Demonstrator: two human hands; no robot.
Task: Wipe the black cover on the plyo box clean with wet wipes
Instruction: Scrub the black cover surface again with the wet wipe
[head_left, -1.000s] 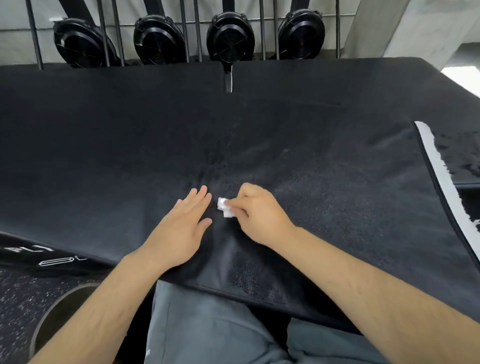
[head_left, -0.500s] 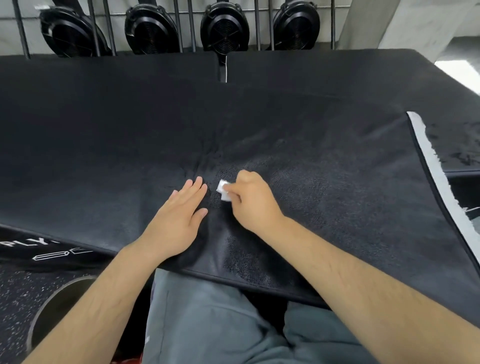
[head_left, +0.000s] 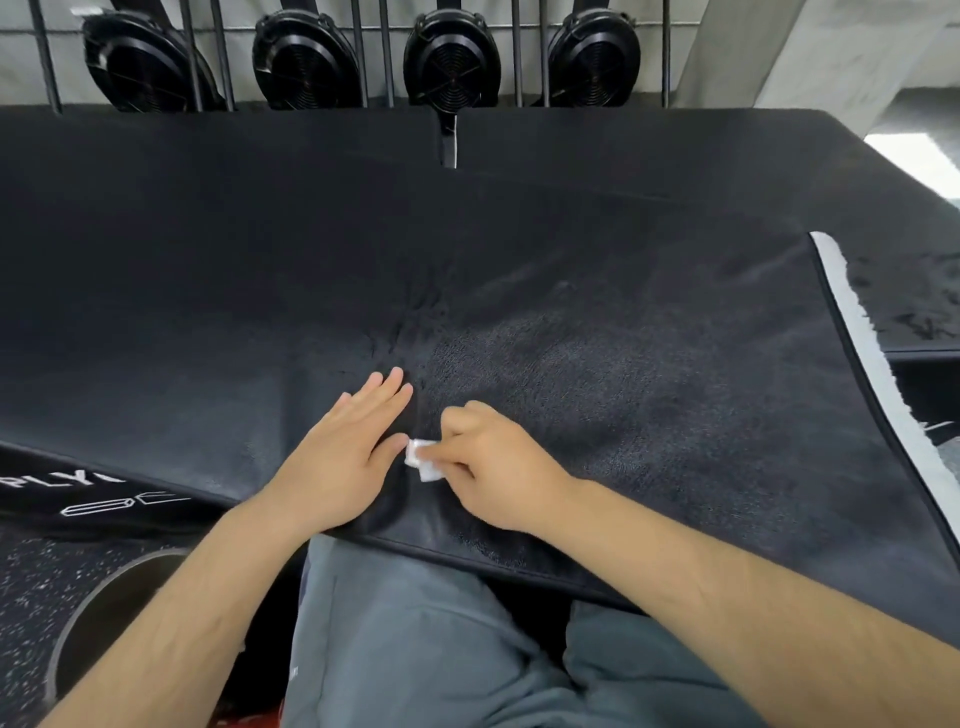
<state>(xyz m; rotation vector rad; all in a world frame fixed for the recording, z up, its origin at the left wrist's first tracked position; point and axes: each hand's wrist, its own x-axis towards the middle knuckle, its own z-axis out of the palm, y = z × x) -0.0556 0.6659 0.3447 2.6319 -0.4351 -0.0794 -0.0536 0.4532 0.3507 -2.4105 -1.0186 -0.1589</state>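
Left hand (head_left: 343, 457) lies flat, fingers straight, pressing the black fuzzy fabric cover (head_left: 597, 374) on the plyo box. Just right, touching its thumb, a small crumpled white wet wipe (head_left: 423, 462) is pinched in the right hand (head_left: 498, 462) w/ curled fingers, on the cover's near edge.

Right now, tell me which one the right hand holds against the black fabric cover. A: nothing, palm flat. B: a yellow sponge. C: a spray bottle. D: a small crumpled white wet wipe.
D: the right hand pinches a small crumpled white wet wipe against the black fabric cover, while the left hand lies flat beside it.
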